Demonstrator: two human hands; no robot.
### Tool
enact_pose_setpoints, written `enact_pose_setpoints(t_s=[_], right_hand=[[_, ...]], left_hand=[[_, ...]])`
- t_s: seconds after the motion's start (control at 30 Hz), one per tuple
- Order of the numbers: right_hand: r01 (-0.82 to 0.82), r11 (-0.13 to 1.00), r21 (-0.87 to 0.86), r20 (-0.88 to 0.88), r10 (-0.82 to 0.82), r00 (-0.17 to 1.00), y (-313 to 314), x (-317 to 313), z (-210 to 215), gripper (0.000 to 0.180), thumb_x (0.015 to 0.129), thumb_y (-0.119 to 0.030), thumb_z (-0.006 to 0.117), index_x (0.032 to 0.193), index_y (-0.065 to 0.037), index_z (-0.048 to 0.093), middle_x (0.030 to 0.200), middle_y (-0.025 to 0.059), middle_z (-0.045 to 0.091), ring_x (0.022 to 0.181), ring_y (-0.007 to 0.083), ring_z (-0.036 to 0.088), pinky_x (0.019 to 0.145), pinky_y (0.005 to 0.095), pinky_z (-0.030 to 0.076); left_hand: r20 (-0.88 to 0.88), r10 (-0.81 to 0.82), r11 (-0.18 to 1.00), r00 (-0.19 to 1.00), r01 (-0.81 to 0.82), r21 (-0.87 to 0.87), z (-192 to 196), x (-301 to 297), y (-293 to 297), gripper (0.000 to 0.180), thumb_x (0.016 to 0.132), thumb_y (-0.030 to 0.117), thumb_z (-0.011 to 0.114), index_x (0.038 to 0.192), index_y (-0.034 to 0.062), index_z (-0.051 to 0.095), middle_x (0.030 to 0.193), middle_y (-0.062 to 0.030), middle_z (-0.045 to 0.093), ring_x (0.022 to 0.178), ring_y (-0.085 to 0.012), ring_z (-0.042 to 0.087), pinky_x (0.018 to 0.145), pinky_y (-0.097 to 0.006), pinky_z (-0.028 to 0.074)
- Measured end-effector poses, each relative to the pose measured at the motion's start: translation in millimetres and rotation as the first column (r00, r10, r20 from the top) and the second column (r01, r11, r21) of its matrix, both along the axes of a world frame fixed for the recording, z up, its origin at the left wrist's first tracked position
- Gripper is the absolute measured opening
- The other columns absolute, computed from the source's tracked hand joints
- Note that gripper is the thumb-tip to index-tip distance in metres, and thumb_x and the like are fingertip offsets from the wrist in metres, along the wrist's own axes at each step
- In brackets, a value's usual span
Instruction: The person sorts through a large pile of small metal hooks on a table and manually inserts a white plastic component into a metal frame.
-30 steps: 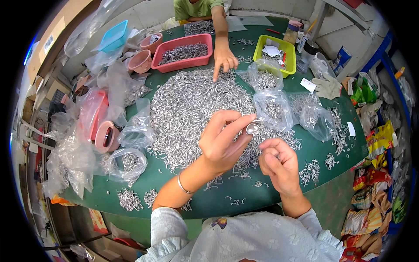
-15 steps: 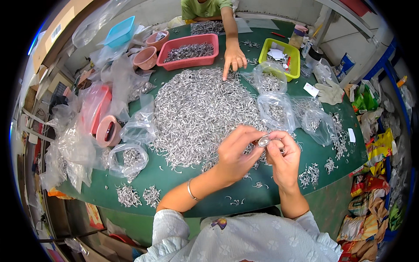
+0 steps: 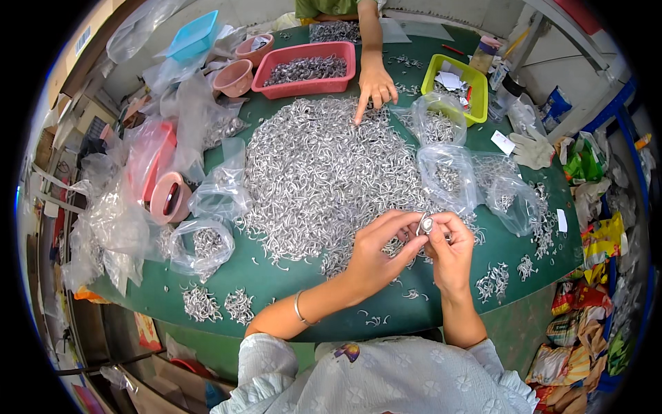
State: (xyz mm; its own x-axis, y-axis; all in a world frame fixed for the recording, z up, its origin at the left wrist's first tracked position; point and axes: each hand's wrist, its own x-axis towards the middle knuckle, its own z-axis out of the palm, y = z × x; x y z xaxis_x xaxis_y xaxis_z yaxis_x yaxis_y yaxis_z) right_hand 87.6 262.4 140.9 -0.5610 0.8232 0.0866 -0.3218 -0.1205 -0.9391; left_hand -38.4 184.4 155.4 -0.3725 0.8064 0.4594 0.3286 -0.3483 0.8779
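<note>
Over the near right part of the big pile, my left hand (image 3: 378,254) and my right hand (image 3: 452,257) meet at their fingertips. Between them is a small silvery ring-like piece (image 3: 427,225) with a round, shiny face and a thin curved band. Both hands are closed in a pinch on it; my right fingers hide part of it. Just beyond lies a wide heap of small curved metal pieces (image 3: 324,172). Across the table, another person's hand (image 3: 376,86) touches the heap's far edge with one finger.
Clear plastic bags of metal pieces (image 3: 447,178) lie right of the heap, with more bags at left. A pink tub (image 3: 272,91) and a lime-green tub (image 3: 476,114) stand at the back. Small piles (image 3: 200,303) sit along the near edge of the green table (image 3: 269,279).
The whole view has shifted slightly. My hands remain together, but the ring-like piece has turned between my fingertips, and my left thumb has slid lower. The other person's finger stays at the heap.
</note>
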Motion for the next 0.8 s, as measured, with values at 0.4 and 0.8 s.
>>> enact_pose_setpoints(t_s=[0.4, 0.8], right_hand=[[-0.083, 0.996, 0.031, 0.164, 0.076, 0.983, 9.9, -15.5, -5.6, 0.016, 0.094, -0.010, 0.063, 0.103, 0.002, 0.067, 0.071, -0.0053, 0.059, 0.057, -0.0006, 0.041, 0.050, 0.0177, 0.029], [-0.261, 0.672, 0.693, 0.656, -0.438, 0.614, 100.8, -184.6, -58.9, 0.032, 0.087, -0.033, 0.068, 0.091, -0.002, 0.066, 0.071, 0.0177, 0.067, 0.070, 0.0352, 0.067, 0.062, 0.0448, 0.050]], left_hand=[[0.464, -0.178, 0.982, 0.868, 0.190, 0.021, -20.2, -14.6, -7.0, 0.035, 0.082, -0.011, 0.067, 0.116, -0.0051, 0.061, 0.103, -0.0065, 0.057, 0.088, -0.0110, 0.057, 0.079, -0.025, 0.048], [0.662, 0.112, 0.987, 0.741, -0.160, 0.011, -28.1, -42.8, -33.2, 0.019, 0.082, -0.012, 0.067, 0.099, -0.0040, 0.062, 0.101, -0.0053, 0.057, 0.084, -0.0073, 0.056, 0.070, -0.023, 0.048]])
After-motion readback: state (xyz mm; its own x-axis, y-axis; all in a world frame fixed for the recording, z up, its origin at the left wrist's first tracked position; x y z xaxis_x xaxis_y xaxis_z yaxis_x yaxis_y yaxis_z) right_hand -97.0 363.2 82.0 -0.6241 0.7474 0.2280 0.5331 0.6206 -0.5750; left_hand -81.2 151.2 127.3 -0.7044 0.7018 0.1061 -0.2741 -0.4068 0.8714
